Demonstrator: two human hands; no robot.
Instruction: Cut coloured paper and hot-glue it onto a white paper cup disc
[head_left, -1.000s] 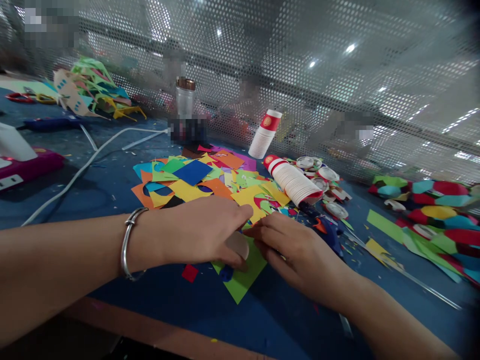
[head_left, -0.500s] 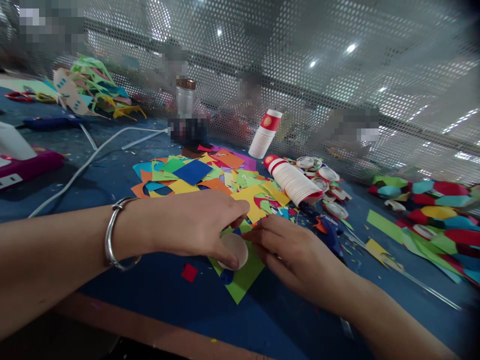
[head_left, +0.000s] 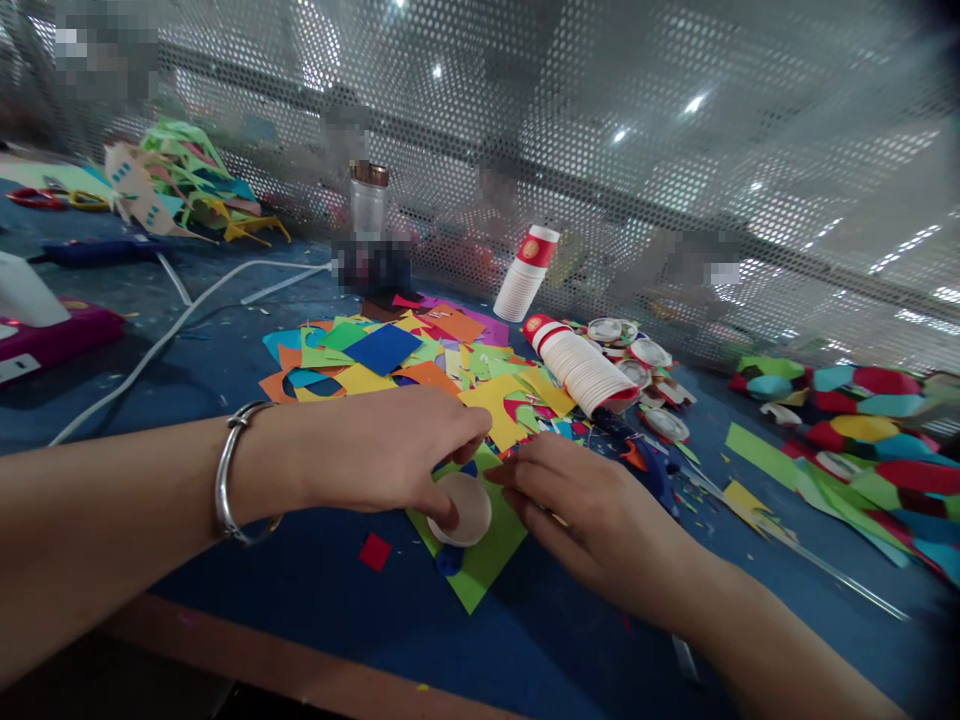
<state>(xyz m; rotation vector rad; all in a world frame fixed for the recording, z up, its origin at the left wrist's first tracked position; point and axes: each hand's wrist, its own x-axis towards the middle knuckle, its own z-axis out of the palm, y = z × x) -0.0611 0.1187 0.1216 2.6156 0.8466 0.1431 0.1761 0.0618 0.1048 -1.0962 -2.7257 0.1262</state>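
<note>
A small round white paper piece, like a shallow cup bottom [head_left: 471,512], rests on a square of green paper [head_left: 480,585]. My left hand [head_left: 382,450] reaches over it from the left, with the thumb pressed on its near left rim and the fingers curled above its far side. Bits of blue [head_left: 449,560] show at the piece's near edge and behind it; what they belong to is unclear. Close by on the right, my right hand [head_left: 577,500] has its fingers drawn together at the green paper. Whatever lies between those fingertips is hidden.
Coloured paper scraps [head_left: 386,348] are heaped beyond my hands. A lying cup stack [head_left: 585,368] and a standing cup stack [head_left: 525,275] are behind, near a blue glue gun [head_left: 660,475]. A white cable [head_left: 161,345] crosses the left side. A perforated metal screen [head_left: 450,130] bounds the back.
The view has shifted slightly. My left thumb has slid a little up and back along the white piece, showing more of it. My right hand stays almost in place.
</note>
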